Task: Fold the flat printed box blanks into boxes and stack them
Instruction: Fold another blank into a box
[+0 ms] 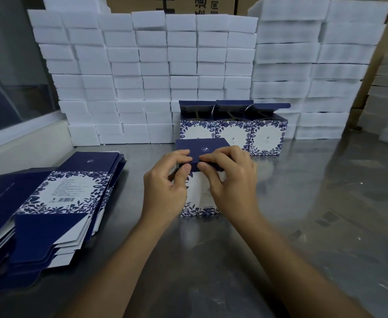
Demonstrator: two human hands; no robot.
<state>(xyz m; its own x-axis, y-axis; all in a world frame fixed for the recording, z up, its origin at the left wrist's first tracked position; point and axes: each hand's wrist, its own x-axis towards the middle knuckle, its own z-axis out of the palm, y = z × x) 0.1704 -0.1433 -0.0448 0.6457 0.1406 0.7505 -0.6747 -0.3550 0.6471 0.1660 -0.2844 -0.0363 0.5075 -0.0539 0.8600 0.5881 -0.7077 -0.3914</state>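
Navy card made up the lid flap point(201, 149) that both hands pinched at its front edge: the left hand point(165, 184) and right hand point(232, 180) had thumbs and fingertips closed on the tuck tab of the upright box point(199, 198). Closing the box seemed the step in hand; next the tab wanted pushing down inside the front wall. Three open-topped boxes point(233, 131) stood just beyond the grip, the flat blanks point(50, 203) well to its left.

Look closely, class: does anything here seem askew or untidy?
Yes. The pile of flat navy floral box blanks on the steel table is fanned out, its edges misaligned rather than squared.
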